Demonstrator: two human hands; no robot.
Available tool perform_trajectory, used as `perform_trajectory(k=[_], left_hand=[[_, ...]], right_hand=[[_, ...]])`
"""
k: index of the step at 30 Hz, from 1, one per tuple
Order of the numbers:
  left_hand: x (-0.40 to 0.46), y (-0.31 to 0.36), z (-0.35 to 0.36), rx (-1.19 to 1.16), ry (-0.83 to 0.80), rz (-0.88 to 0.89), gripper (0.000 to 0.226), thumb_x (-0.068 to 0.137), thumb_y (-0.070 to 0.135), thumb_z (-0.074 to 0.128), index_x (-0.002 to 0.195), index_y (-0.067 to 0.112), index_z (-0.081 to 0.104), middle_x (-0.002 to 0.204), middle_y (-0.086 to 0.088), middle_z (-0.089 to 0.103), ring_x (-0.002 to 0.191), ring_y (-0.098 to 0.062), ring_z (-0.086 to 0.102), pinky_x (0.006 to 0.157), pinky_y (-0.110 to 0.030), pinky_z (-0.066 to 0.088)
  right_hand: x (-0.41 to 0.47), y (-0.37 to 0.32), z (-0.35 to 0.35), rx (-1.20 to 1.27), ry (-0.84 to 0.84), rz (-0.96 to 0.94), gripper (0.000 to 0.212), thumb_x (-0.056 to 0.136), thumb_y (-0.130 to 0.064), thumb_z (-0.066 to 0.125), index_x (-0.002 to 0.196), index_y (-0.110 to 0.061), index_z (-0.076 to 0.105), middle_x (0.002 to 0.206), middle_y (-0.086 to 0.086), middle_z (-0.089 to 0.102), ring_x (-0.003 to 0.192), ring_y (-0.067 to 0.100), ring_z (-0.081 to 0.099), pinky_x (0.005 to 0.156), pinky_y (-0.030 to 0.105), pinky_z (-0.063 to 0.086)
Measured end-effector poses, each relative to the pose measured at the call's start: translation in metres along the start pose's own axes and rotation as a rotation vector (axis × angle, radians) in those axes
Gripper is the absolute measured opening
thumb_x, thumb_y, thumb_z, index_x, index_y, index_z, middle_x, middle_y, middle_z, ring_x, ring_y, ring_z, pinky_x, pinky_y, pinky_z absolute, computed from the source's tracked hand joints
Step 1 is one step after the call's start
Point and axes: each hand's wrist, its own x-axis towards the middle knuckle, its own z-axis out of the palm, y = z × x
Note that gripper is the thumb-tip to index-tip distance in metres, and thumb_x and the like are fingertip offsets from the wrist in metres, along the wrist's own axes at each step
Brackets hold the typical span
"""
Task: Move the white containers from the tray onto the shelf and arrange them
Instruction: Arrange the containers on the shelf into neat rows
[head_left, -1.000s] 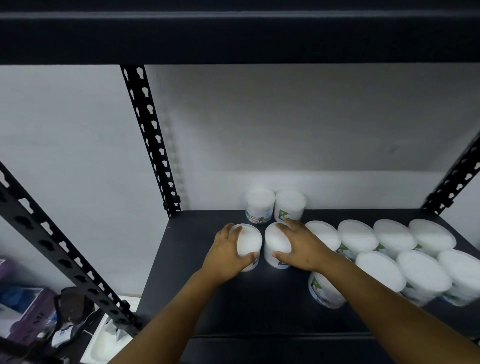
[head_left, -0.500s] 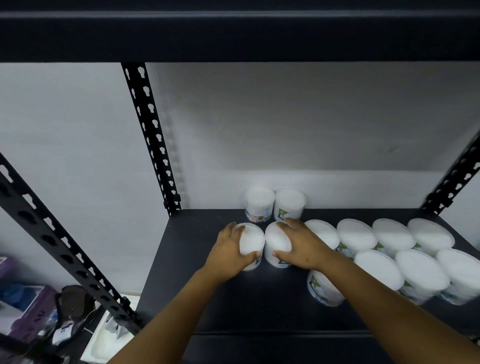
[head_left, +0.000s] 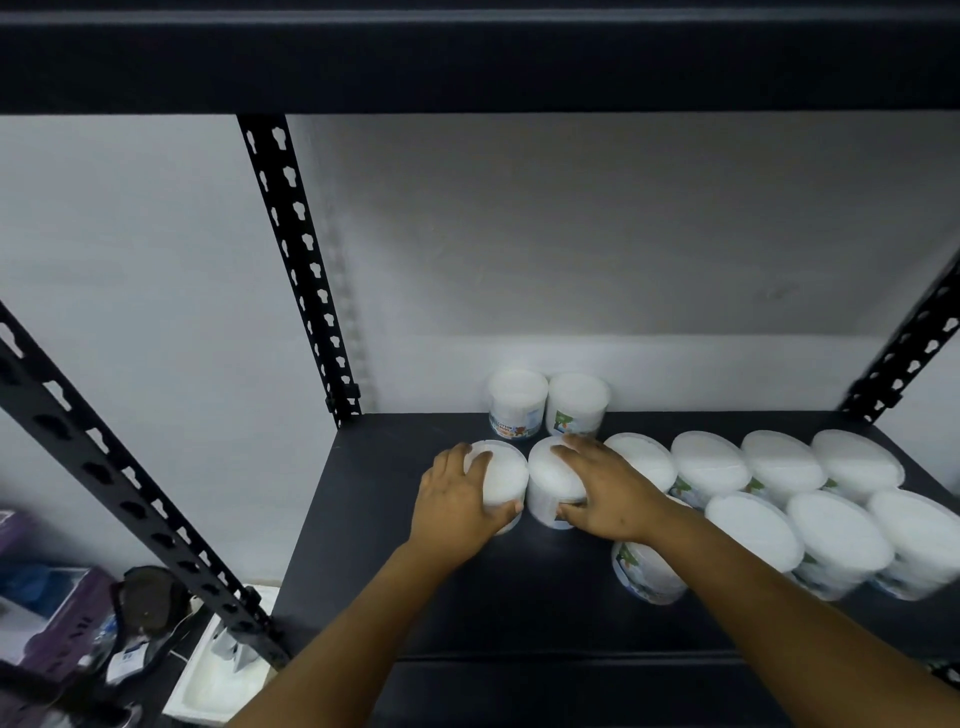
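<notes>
Risk of knocking: the two containers in the hands stand just in front of the back pair (head_left: 548, 402), and a push made too far could tip that pair against the wall.
Risk of collision: the right forearm passes over a front container (head_left: 647, 571) that shows its label side; if the arm is lowered or drawn back carelessly, this container could be dragged toward the shelf edge.
Risk of slipping: the lids appear smooth, so a grip from above alone could slide, it is judged.
Left hand (head_left: 457, 499): it is curled around the left container (head_left: 501, 480), with the fingers over the lid and the thumb on the near side.
Right hand (head_left: 605, 491): it is laid over the right container (head_left: 550, 480), the fingers on the lid and the thumb pressed on the front wall.
Place of the containers: both are set upright on the black shelf (head_left: 363, 545), touching each other or almost, left of the long rows (head_left: 779, 493).
Look of the containers: short round tubs, white, with translucent lids; small coloured labels are seen on the sides, but the print cannot be read.
Tray: it is not identified with certainty in this view.
Arrangement: it is judged as nearly done, only the alignment of these two is left.
</notes>
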Motion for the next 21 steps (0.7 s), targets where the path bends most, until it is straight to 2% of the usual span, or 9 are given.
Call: perform_trajectory(k=[5, 14, 17, 21], left_hand=[[0.000, -0.002, 0.001, 0.053, -0.041, 0.012, 0.068, 0.085, 0.062, 0.051, 0.141, 0.026, 0.040, 0.148, -0.003, 0.031, 0.135, -0.021, 0.026, 0.108, -0.033, 0.026], [-0.003, 0.006, -0.007, 0.007, -0.115, -0.036, 0.069, 0.088, 0.055, 0.054, 0.144, 0.021, 0.036, 0.153, -0.005, 0.028, 0.140, -0.023, 0.021, 0.114, -0.036, 0.024], [-0.005, 0.012, -0.011, -0.010, -0.088, -0.047, 0.074, 0.084, 0.058, 0.057, 0.143, 0.018, 0.036, 0.151, -0.006, 0.030, 0.139, -0.023, 0.024, 0.113, -0.037, 0.024], [-0.006, 0.019, -0.011, 0.072, -0.095, -0.049, 0.068, 0.088, 0.056, 0.053, 0.142, 0.018, 0.038, 0.151, -0.005, 0.033, 0.139, -0.023, 0.026, 0.113, -0.036, 0.024]], right_hand=[[-0.002, 0.001, -0.003, -0.025, -0.033, -0.010, 0.074, 0.086, -0.035, 0.061, 0.148, -0.015, 0.028, 0.158, 0.007, 0.019, 0.145, 0.020, 0.017, 0.117, 0.027, 0.014], [-0.005, 0.000, -0.004, -0.005, -0.060, -0.016, 0.071, 0.089, -0.032, 0.058, 0.149, -0.012, 0.026, 0.157, 0.010, 0.018, 0.144, 0.022, 0.017, 0.117, 0.028, 0.014], [-0.005, 0.001, -0.004, -0.007, -0.059, -0.037, 0.072, 0.087, -0.030, 0.059, 0.148, -0.011, 0.026, 0.157, 0.012, 0.017, 0.144, 0.025, 0.016, 0.116, 0.029, 0.013], [-0.005, 0.002, -0.003, -0.037, -0.073, -0.059, 0.071, 0.087, -0.027, 0.059, 0.148, -0.011, 0.025, 0.157, 0.012, 0.018, 0.144, 0.026, 0.017, 0.115, 0.030, 0.014]])
